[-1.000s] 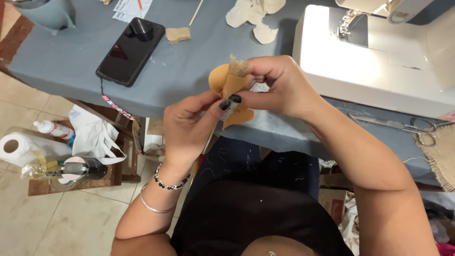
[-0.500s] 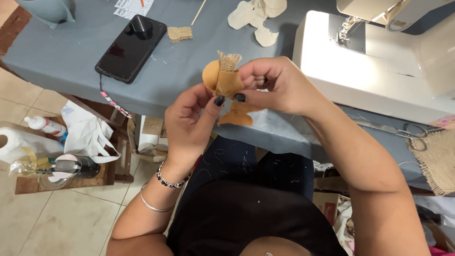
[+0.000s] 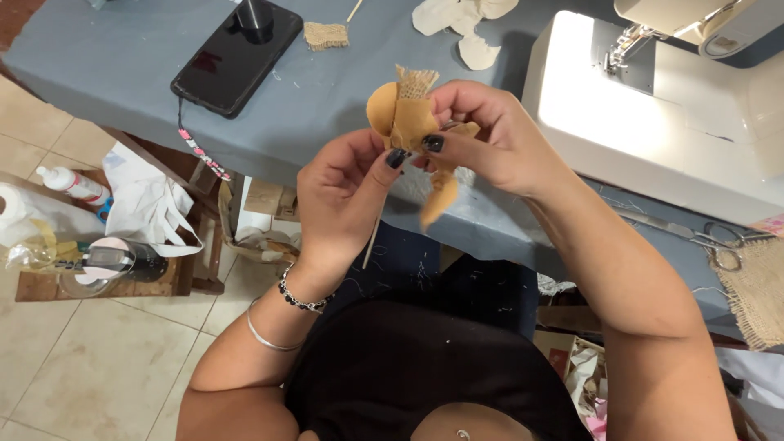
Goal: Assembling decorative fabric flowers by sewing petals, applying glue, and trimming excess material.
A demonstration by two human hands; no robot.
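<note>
A small craft piece [image 3: 408, 114] of tan rounded felt pieces with a frayed burlap strip on top is held above the near edge of the grey-blue table [image 3: 122, 73]. My left hand [image 3: 343, 196] pinches its lower left side with thumb and forefinger. My right hand [image 3: 490, 139] grips it from the right, thumb pressed on its front. One tan petal [image 3: 439, 200] hangs down below my fingers. A thin wooden stick [image 3: 371, 241] runs down behind my left hand.
A black phone [image 3: 237, 57] lies at the table's back left, with a burlap scrap [image 3: 325, 35] and white cut-outs [image 3: 461, 24] beyond. A white sewing machine [image 3: 670, 106] stands at right, scissors [image 3: 702, 237] and burlap cloth [image 3: 755, 290] beside it. Bottles and bags [image 3: 90, 220] crowd the floor left.
Both hands have lifted the craft piece slightly and turned it; the burlap strip now stands upright on top and a tan petal hangs lower.
</note>
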